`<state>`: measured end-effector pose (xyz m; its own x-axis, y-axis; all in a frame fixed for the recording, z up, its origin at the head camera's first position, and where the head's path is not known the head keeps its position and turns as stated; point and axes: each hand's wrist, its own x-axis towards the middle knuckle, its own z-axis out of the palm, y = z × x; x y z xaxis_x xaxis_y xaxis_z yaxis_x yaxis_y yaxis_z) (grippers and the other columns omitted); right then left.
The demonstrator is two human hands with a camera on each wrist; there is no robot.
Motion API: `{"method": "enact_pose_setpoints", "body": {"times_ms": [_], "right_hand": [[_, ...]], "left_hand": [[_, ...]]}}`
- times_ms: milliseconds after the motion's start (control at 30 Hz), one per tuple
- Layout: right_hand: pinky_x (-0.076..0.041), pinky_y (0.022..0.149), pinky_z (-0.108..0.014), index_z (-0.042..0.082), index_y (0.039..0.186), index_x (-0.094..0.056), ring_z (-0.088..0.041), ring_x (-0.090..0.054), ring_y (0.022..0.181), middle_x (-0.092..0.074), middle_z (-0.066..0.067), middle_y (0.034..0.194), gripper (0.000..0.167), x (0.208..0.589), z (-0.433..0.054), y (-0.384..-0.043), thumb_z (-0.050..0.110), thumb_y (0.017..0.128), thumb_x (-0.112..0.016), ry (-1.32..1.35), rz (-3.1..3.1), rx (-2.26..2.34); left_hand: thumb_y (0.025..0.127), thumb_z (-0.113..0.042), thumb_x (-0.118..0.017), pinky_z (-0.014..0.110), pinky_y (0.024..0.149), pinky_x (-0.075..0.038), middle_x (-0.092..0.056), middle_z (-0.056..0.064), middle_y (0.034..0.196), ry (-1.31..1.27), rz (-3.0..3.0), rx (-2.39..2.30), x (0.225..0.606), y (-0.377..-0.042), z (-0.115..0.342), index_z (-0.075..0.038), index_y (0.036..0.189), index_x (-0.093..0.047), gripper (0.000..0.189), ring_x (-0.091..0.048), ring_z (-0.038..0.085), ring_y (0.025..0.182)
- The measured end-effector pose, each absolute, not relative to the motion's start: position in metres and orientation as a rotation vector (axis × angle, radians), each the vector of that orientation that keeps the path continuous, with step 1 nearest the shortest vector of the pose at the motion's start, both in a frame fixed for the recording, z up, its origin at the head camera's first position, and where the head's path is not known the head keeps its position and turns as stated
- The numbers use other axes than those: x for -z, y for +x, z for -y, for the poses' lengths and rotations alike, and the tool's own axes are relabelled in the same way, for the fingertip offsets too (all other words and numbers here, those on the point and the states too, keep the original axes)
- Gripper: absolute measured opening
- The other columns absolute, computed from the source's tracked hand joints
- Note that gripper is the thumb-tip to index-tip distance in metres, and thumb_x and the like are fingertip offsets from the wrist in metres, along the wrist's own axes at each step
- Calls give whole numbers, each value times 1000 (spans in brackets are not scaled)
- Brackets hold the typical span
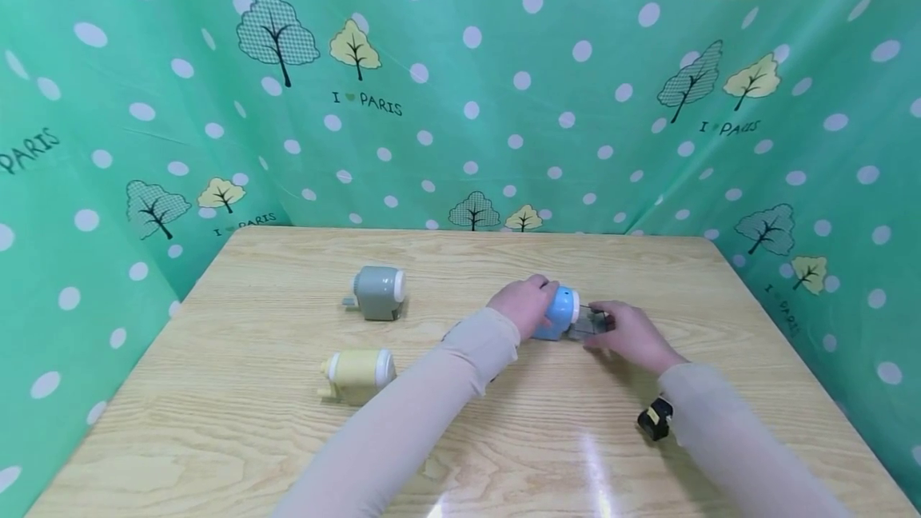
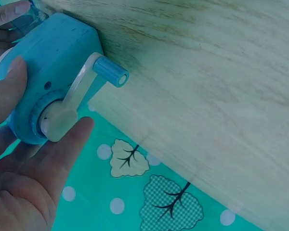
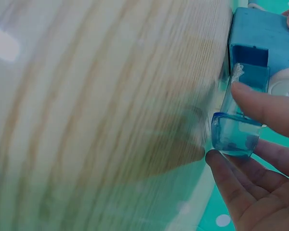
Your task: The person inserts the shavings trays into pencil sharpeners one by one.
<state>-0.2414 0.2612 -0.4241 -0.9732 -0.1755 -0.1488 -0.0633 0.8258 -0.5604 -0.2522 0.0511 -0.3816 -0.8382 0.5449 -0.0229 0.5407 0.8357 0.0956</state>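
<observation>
A blue crank pencil sharpener sits toward the right of the table. My left hand grips its body, with the thumb on one side and fingers on the other. In the left wrist view the sharpener's white crank arm and blue knob face that palm. My right hand pinches the clear shavings drawer between thumb and fingers. The drawer sticks out of the sharpener's lower front, below the white round face. Whether its inner end is still inside the slot I cannot tell.
On the left of the table stand a grey-green crank sharpener at the back and a yellow one nearer me. A small black object is beside my right sleeve. Behind the wooden table hangs a green dotted curtain.
</observation>
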Motion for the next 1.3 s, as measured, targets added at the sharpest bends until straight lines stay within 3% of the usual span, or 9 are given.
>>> {"method": "enact_pose_setpoints", "body": {"times_ms": [700,1000,1300], "right_hand": [[-54,93,-53,-5,139,-51,-37,-61,110,-60,-28,129,68,428,-246,-243,20,82,-80,-189,-2833,863],[-55,86,-46,-2,135,-56,-28,-62,100,-65,-20,119,61,428,-242,-246,19,82,-80,-212,-2832,878],[-55,88,-47,-3,134,-56,-28,-62,101,-65,-21,120,60,427,-238,-246,18,83,-79,-208,-2820,894]], "left_hand": [[91,-38,-68,26,106,-49,-50,4,148,849,-2958,-155,383,-253,-51,-13,151,-41,70,-59,18,126],[91,-39,-67,25,106,-49,-50,4,148,853,-2953,-151,383,-254,-51,-14,151,-41,70,-59,17,126],[91,-38,-68,25,106,-49,-51,4,147,864,-2962,-147,384,-253,-50,-13,150,-42,69,-59,17,126]]}}
